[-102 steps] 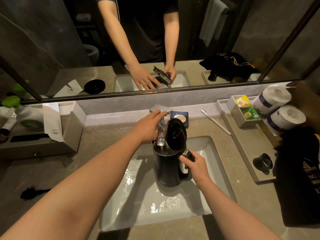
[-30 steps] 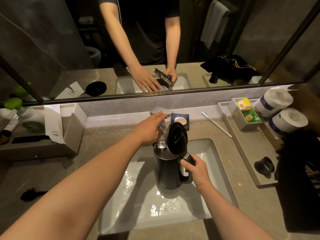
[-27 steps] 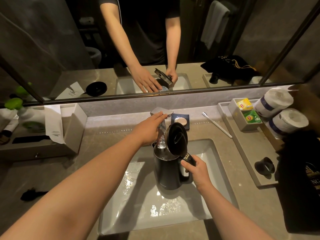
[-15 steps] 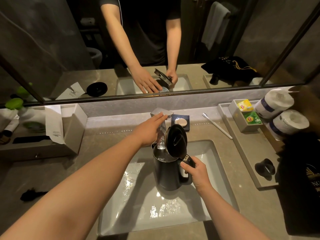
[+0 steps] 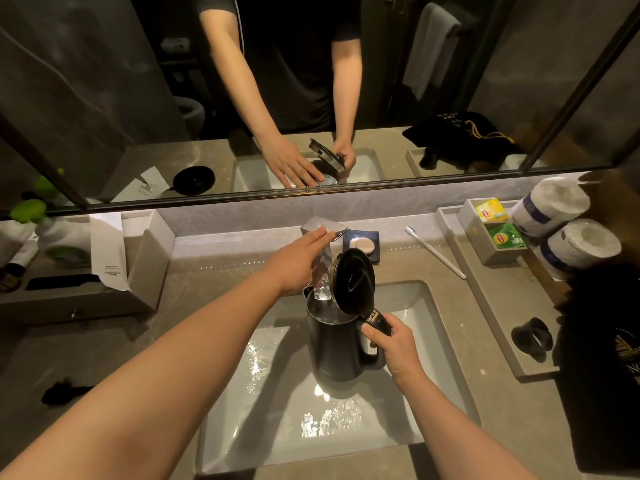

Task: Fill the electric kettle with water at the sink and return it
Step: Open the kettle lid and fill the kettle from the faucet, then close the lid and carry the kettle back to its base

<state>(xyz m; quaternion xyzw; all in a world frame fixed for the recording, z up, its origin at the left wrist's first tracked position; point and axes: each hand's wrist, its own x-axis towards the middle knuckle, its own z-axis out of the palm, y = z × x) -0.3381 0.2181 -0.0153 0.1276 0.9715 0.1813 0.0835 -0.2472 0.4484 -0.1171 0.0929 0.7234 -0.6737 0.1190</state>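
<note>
A dark electric kettle stands upright in the white sink with its lid flipped up. My right hand grips the kettle's handle. A stream of water runs from the chrome faucet into the kettle's open top, and water shows inside near the rim. My left hand lies flat on the faucet's lever, fingers stretched out over it. The kettle's round black base shows only in the mirror, on the counter to the left.
A soap dish and a toothbrush lie behind the sink. At the right, a grey tray holds tea bags, paper rolls and a black ring. A black bag sits far right. A box with a paper slip stands at left.
Water keeps flowing and the level in the kettle has risen close to the rim. Both hands have stayed in place.
</note>
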